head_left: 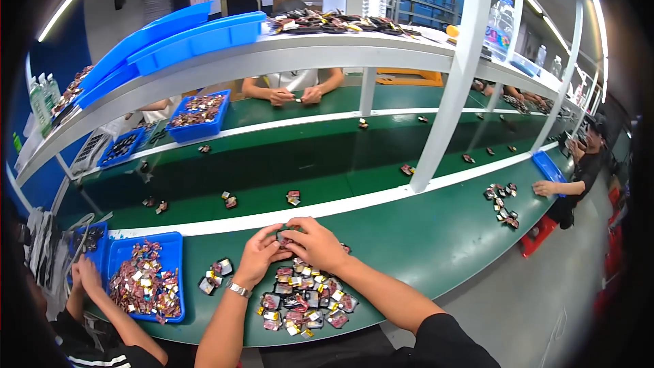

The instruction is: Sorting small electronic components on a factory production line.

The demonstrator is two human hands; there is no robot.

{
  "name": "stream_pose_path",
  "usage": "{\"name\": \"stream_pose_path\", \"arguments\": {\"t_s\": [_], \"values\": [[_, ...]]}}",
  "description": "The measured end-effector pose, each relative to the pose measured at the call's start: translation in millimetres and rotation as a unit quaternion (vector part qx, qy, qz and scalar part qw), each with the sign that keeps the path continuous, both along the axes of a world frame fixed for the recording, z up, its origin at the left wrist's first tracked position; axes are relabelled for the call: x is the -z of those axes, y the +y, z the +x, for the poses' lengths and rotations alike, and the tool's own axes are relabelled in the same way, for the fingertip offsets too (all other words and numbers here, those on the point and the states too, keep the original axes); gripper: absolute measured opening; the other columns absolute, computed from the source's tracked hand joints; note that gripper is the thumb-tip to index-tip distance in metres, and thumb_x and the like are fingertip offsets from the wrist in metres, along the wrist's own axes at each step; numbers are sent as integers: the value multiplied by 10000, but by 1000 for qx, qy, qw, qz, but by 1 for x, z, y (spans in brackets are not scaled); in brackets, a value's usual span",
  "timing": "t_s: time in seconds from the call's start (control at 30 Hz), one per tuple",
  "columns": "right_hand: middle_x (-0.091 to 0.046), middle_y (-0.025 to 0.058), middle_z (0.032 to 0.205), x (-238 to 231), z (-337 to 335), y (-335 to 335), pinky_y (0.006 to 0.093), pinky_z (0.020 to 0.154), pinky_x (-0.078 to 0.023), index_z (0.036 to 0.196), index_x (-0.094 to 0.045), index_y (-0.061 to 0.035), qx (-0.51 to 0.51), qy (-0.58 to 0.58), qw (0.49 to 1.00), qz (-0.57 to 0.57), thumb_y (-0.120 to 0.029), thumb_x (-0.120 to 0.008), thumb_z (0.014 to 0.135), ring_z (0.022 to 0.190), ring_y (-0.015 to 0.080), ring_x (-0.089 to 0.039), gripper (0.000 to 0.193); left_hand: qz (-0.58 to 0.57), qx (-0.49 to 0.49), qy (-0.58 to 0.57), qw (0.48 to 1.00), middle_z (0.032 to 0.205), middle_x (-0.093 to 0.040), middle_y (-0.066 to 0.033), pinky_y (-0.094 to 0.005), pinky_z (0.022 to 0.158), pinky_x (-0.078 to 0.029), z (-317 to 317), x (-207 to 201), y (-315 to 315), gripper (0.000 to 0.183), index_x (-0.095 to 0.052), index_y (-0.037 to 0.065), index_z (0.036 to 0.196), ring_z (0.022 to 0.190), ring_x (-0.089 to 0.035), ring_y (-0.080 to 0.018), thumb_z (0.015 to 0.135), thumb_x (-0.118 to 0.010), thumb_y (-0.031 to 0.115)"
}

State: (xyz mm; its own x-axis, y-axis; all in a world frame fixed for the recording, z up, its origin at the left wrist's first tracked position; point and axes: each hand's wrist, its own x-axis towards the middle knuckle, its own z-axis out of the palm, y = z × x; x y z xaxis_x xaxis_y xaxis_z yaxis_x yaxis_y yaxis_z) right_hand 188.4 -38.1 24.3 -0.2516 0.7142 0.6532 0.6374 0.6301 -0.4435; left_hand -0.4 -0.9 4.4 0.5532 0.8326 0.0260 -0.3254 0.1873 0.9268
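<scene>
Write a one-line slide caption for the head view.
Left hand and right hand hold a small piece beyond a pile of wired parts on a green worktop, blue tray at left.

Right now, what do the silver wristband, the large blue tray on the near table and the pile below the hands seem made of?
Silver wristband: probably polished metal, from its bright glints.
Large blue tray: likely moulded plastic, smooth, slightly glossy, with even colour throughout.
Pile of parts: mixed; dark edges suggest plastic, silvery faces perhaps foil, too small to be sure.
</scene>
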Motion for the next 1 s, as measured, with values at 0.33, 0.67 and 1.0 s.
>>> {"name": "stream_pose_path", "arguments": {"t_s": [0.33,0.67,1.0], "values": [[-559,94,1129,5,14,5,391,899,-471,881,-600,-56,-56,7,998,-23,-111,-677,776,1071,300,-533,141,35,-21,50,998,1137,-621,-154,-347,846,-578,7,5,-2,321,-420,24,1244,988,-654,-221,933,-467,-43],[-572,111,1127,17,0,6,375,900,-472,855,-642,-31,-58,88,990,-88,-134,-660,818,1068,294,-541,111,45,-21,51,997,1207,-565,-173,-373,904,-558,-1,2,-2,351,-436,-5,1228,1064,-614,-228,894,-523,-69],[-616,124,1115,17,12,3,384,926,-459,869,-694,-39,-83,155,974,-140,-142,-697,802,1069,292,-584,123,-5,53,-5,999,1226,-551,-167,-380,899,-567,2,9,3,351,-440,10,1263,1088,-608,-238,935,-564,39]]}}
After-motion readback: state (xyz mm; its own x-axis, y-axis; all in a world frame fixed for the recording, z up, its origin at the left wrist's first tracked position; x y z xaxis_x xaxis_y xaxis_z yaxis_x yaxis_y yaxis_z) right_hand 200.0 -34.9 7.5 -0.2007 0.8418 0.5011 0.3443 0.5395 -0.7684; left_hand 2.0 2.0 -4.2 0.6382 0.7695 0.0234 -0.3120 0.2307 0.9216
